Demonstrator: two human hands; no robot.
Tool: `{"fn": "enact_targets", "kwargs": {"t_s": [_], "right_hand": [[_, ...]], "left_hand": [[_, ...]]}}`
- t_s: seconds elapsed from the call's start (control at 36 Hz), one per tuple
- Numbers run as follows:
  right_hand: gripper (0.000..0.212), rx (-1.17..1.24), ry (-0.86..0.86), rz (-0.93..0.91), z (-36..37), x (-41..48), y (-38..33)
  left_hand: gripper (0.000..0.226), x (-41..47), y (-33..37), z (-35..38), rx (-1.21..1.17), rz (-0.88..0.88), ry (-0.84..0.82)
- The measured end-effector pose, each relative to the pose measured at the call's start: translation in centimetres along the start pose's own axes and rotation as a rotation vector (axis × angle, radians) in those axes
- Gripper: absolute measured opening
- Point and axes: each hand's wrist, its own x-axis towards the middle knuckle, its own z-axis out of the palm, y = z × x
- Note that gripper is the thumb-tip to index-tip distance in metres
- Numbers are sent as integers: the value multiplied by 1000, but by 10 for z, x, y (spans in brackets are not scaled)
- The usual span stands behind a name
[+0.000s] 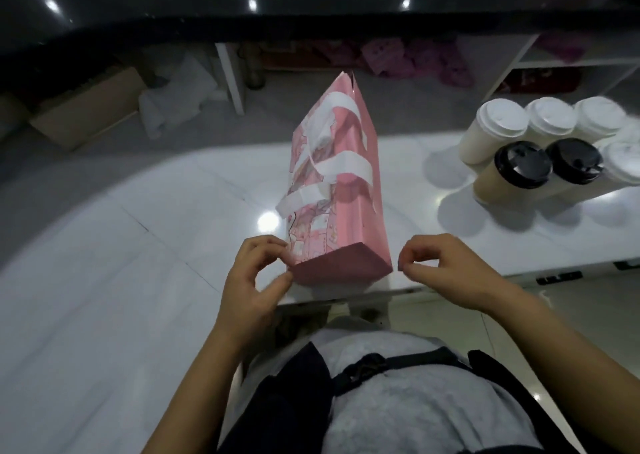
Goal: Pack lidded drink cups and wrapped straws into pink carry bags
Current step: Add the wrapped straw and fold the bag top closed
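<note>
1. Looking down through the head camera, I see a tall pink paper carry bag with white flat handles (341, 190) lying on its side on the glossy white tabletop (138, 246), its flat rectangular base facing me at the near table edge.
2. Its long axis runs away from me, leaning slightly to the left as it goes; the mouth end points toward the far side of the table and the base points back at my body.
3. The printed cartoon panel faces up and left, and the plain pink side panel faces up and right; the white handles lie folded across the upper surface.
4. My left hand (252, 280) sits at the base's left corner, thumb and forefinger pinched narrowly on that corner edge, the other fingers curled.
5. My right hand (446, 266) is just beside the base's right corner, thumb and forefinger curled into a small ring with a narrow gap between the tips; I cannot tell whether they touch the bag, and nothing appears held.
6. A cluster of tall paper drink cups stands well apart on the right of the table: cups with white plastic lids (502, 121) at the back, and cups with black plastic lids (523, 164) in front of them.
7. Beyond the table, crumpled pink bags (391, 57) lie on a low shelf, and a brown cardboard box (86, 107) sits on the floor to the left.
</note>
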Motion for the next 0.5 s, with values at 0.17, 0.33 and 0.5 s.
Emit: {"fn": "enact_targets", "kwargs": {"t_s": [0.17,0.33,0.5], "right_hand": [[23,512,286,155,-5,30,14],[64,884,215,379,24,77,14],[64,969,161,278,50,90,-7]], "left_hand": [[29,29,-8,-4,-274,-330,128],[49,66,-6,16,-359,-563,16],[58,81,-4,25,-415,-635,-58]]}}
